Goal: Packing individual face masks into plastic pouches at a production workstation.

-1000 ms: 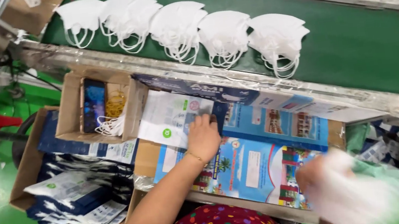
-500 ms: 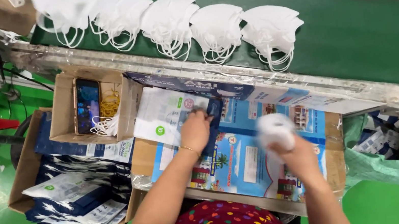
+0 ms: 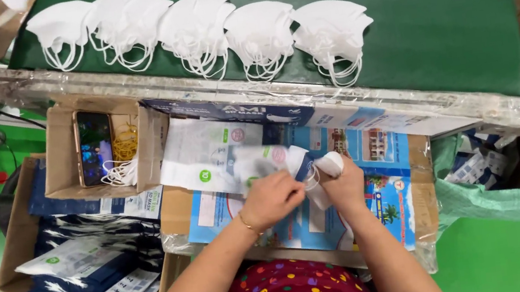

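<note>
Bright, even overhead light — soft shadows only. Glare streaks the plastic-wrapped rail [image 3: 266, 91] (strongest far right); motion blur smears the pouch [image 3: 262, 162] mid-frame.

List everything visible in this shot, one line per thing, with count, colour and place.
face masks: five piles, white, in a row on the belt
conveyor belt: one, dark green, across the top
small cardboard box: one, brown, left of centre below the belt
phone: one, black, standing in the small box
rubber bands: a bunch, yellow, beside the phone
pouch stack: white, flat on the printed worktop
printed worktop: one, blue, under the hands
packed pouches: many, blue and white, in the lower left carton
folded mask: one, white, in the right hand
pouch: one, white, at the left hand
left hand: grips the pouch
right hand: holds the folded mask
</note>
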